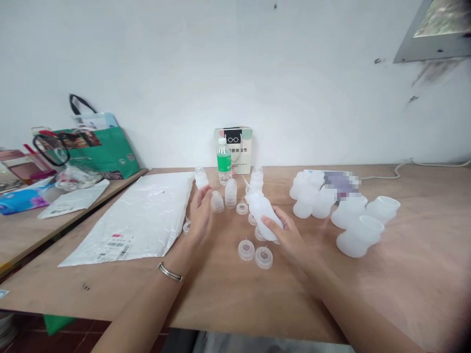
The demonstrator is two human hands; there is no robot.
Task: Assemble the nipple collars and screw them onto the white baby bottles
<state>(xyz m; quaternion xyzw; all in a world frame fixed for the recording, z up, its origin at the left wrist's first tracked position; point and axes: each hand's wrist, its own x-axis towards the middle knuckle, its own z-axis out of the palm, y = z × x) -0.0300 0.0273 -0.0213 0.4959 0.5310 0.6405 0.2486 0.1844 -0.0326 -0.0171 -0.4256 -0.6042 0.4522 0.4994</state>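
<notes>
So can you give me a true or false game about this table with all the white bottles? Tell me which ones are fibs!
1. The right hand is holding a white bottle. True.
2. The clear bottle with the green label is lying on its side. False: it stands upright.
3. There is a bracelet around the left arm. True.
4. The big white package lies to the right of both hands. False: it lies on the left side.
5. The paper bag by the wall has a picture of glasses on it. True.
6. The tabletop is bright blue. False: it is brown.
</notes>
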